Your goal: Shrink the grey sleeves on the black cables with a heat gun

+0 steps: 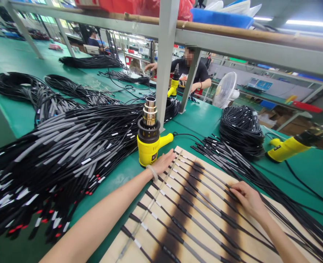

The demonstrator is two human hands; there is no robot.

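Note:
A light wooden board [208, 182] with dark scorched bands lies at the front, with several black cables [175, 197] side by side across it. The cables carry grey sleeves and white labels, and a thin clear rod [153, 199] crosses them near their left ends. At the far corner, my left hand [163, 163] has its fingertips closed on the end of the farthest cable. Farther along that cable, my right hand [247, 199] pinches it between thumb and fingers above the right scorched band. A yellow heat gun [149, 146] stands nozzle up, just beyond my left hand.
A large heap of sleeved cables [68, 135] covers the left of the green table [202, 118]. Coiled cable [242, 129] and another yellow heat gun [292, 148] are at right. A metal post [166, 62] rises behind the nearest heat gun. Across the table sits a person [202, 73].

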